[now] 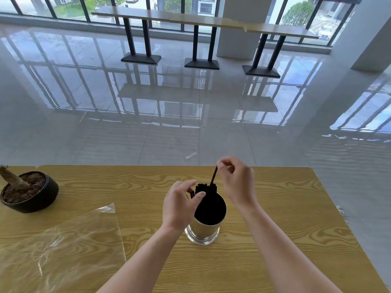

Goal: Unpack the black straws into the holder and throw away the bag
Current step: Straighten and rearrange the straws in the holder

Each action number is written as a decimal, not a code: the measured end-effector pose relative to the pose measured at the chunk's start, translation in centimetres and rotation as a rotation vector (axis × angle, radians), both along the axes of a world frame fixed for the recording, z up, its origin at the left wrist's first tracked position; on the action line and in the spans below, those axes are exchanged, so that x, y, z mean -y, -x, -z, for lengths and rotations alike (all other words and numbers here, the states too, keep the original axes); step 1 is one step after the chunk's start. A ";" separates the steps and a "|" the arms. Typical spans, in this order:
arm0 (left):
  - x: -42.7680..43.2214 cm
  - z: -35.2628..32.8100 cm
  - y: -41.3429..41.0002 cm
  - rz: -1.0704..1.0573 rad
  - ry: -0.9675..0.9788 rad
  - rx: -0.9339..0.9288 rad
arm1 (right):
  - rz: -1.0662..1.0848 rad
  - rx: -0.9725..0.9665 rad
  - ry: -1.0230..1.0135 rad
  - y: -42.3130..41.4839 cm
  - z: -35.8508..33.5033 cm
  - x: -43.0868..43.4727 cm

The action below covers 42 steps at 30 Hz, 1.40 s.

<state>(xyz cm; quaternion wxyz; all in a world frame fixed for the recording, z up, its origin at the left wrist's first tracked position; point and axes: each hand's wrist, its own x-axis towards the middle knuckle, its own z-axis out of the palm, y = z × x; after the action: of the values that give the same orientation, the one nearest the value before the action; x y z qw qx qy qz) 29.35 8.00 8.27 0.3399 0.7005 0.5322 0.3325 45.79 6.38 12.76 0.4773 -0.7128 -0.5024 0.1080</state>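
A shiny metal holder point(203, 231) stands upright on the wooden table point(285, 208), with a bunch of black straws point(206, 188) sticking out of its far side. My right hand point(237, 182) pinches the top of a single black straw point(213, 176) that rises above the bunch. My left hand point(179, 204) rests at the holder's left rim, its thumb and fingers closed around a few straws there. The empty clear plastic bag point(63, 250) lies flat on the table at the left.
A black bowl-shaped pot point(31, 191) with soil and a stump sits at the table's far left corner. Beyond the table lies a glossy tiled floor with a small scrap point(190, 155) on it, and long bar tables point(203, 20) stand by the windows.
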 end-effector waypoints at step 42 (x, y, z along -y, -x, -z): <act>1.8 -0.3 1.1 -0.075 0.172 0.106 | -0.031 0.111 0.160 1.9 3.2 5.2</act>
<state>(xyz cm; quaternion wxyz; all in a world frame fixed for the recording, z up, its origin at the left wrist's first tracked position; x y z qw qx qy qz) 28.25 6.22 8.61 0.4138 0.6299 0.5658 0.3344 43.85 1.21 9.58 0.3885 -0.7457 -0.5288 0.1157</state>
